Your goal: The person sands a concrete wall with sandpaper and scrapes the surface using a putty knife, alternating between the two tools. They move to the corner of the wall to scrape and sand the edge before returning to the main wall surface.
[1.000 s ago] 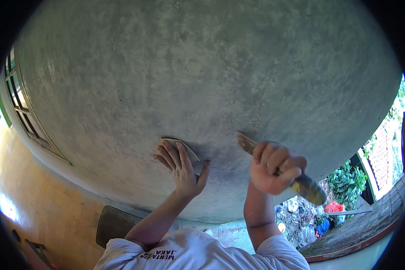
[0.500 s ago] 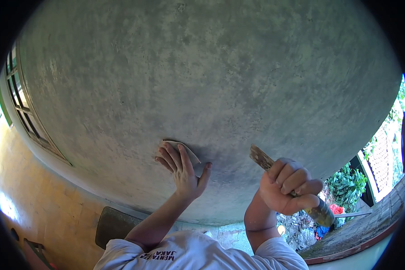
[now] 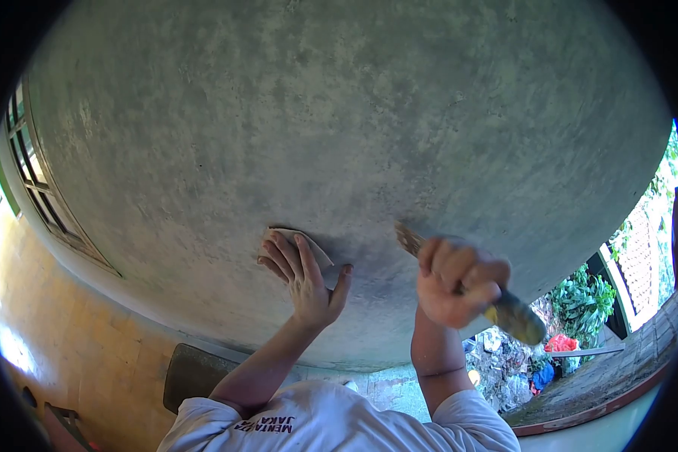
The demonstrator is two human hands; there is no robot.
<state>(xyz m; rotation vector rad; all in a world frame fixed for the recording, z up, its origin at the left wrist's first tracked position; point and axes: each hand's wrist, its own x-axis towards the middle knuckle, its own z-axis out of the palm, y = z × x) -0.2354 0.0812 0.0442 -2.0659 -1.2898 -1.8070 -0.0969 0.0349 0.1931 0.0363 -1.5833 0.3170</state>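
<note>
My left hand lies with long fingers flat over a thin pale sheet, pressing it to the grey wall. The thumb stands off to the side at the sheet's lower right. In my right hand, the fingers are wrapped round the handle of a scraper, and motion blurs the fist. Its narrow, stained brown blade points up and left, overlapping the wall in this view. The dark and yellow handle end sticks out below the fist.
A barred window is set at the far left. Yellowish floor tiles and a dark flat-topped object lie below. To the right are a ledge, rubble, a red item and green plants.
My right hand has moved left and slightly up with the scraper, its blade now closer to my left hand. The left hand and sheet have barely shifted.
</note>
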